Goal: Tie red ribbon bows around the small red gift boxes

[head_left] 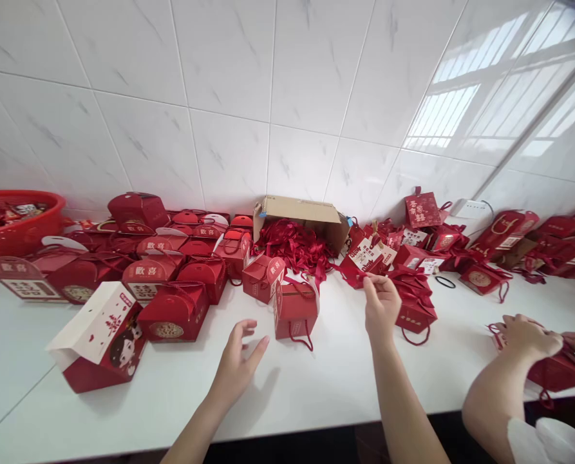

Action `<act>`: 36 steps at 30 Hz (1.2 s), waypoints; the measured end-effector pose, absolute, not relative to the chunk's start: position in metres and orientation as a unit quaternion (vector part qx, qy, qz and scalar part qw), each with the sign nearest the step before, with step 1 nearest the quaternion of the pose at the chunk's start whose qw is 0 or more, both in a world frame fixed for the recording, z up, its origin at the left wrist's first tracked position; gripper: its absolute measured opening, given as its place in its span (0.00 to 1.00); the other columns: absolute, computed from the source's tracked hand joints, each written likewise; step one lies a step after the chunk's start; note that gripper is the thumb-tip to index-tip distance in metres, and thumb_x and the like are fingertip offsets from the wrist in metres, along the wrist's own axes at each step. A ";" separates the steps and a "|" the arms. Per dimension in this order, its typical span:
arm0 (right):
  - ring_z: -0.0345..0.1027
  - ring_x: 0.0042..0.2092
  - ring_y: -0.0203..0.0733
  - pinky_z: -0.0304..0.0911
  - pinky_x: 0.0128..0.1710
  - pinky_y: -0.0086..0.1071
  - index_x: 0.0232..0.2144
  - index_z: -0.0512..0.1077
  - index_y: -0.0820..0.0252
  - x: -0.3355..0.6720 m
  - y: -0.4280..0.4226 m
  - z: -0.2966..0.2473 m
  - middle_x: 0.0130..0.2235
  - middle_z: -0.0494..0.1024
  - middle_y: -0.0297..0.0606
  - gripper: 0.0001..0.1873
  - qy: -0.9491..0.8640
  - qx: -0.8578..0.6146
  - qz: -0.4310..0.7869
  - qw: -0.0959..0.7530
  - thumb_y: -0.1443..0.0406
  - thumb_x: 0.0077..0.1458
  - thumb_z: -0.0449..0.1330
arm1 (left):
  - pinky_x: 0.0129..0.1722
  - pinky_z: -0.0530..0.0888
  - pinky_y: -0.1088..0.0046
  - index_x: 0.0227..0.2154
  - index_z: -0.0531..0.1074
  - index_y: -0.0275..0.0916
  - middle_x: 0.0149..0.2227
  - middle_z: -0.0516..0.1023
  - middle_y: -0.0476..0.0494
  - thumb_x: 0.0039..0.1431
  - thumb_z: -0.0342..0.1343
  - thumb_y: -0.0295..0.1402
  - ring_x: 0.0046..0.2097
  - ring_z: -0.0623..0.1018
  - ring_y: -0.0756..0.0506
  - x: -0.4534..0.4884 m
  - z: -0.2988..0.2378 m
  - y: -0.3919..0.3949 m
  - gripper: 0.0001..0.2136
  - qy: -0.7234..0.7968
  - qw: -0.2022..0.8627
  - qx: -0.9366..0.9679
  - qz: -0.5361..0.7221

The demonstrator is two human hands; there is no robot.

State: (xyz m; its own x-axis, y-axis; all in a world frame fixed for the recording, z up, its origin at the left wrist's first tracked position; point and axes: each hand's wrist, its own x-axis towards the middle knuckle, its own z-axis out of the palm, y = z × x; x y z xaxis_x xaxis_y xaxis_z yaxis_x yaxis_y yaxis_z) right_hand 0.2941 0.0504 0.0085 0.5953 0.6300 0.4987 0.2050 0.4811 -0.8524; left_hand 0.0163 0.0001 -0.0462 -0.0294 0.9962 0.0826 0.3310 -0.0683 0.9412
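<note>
My left hand [241, 361] hovers just above the white table, thumb and fingers apart, with nothing in it. Right of it stands a small red gift box [295, 312] with a twisted cord handle hanging down its front. Another small red box [258, 277] sits behind that one. My right hand [382, 306] is closed in a pinch on a red ribbon [357, 278], at the near side of the tagged boxes. A heap of red ribbons [294, 245] spills from a cardboard box [301, 209] lying on its side by the wall.
Several red gift boxes [174, 312] crowd the left, with a white-lidded box [98, 338] in front. A red plastic basket [17, 238] stands far left. At right, a co-worker's hands [528, 335] hold a red box [565, 367]. A black ring [445, 282] lies nearby.
</note>
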 end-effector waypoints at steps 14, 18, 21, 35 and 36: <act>0.63 0.25 0.31 0.60 0.26 0.30 0.34 0.72 0.57 0.306 -0.043 0.065 0.33 0.75 0.37 0.06 -0.487 -0.418 0.148 0.753 0.63 0.54 0.62 | 0.61 0.61 0.59 0.63 0.51 0.42 0.64 0.57 0.38 0.59 0.51 0.35 0.64 0.61 0.40 0.068 -0.039 0.053 0.29 0.473 0.453 0.576 0.489; 0.63 0.24 0.31 0.60 0.25 0.32 0.36 0.77 0.54 0.300 -0.065 0.070 0.37 0.75 0.38 0.07 -0.524 -0.422 0.141 0.726 0.66 0.55 0.60 | 0.61 0.61 0.57 0.64 0.49 0.42 0.65 0.56 0.38 0.61 0.50 0.38 0.64 0.60 0.39 0.042 -0.035 0.023 0.29 0.491 0.459 0.594 0.442; 0.63 0.22 0.31 0.64 0.27 0.34 0.47 0.75 0.51 0.291 -0.081 0.066 0.34 0.76 0.37 0.16 -0.531 -0.457 0.167 0.694 0.67 0.55 0.59 | 0.61 0.61 0.56 0.64 0.47 0.44 0.65 0.56 0.37 0.62 0.48 0.42 0.64 0.59 0.39 0.020 -0.031 -0.007 0.30 0.511 0.439 0.616 0.408; 0.74 0.37 0.42 0.70 0.40 0.35 0.35 0.79 0.52 0.225 -0.095 0.004 0.36 0.79 0.38 0.06 -0.511 -0.448 0.434 0.591 0.64 0.54 0.62 | 0.55 0.58 0.45 0.41 0.74 0.49 0.55 0.70 0.43 0.57 0.55 0.30 0.60 0.63 0.33 0.002 0.026 -0.050 0.10 0.439 -0.020 0.842 0.313; 0.74 0.37 0.41 0.70 0.39 0.35 0.35 0.79 0.52 0.223 -0.095 0.003 0.36 0.78 0.38 0.06 -0.507 -0.445 0.441 0.591 0.64 0.54 0.62 | 0.54 0.57 0.45 0.37 0.76 0.50 0.54 0.72 0.45 0.57 0.55 0.31 0.59 0.63 0.33 0.005 0.033 -0.047 0.08 0.428 -0.028 0.857 0.285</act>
State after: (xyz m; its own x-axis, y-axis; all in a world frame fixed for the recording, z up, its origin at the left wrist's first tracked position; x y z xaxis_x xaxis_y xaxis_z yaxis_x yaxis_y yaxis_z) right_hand 0.2226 -0.0948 0.0025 0.0955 0.9738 0.2065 -0.0699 0.2135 -0.9744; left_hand 0.0051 -0.0465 0.0328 0.4715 0.7177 0.5124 0.7499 -0.6321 0.1953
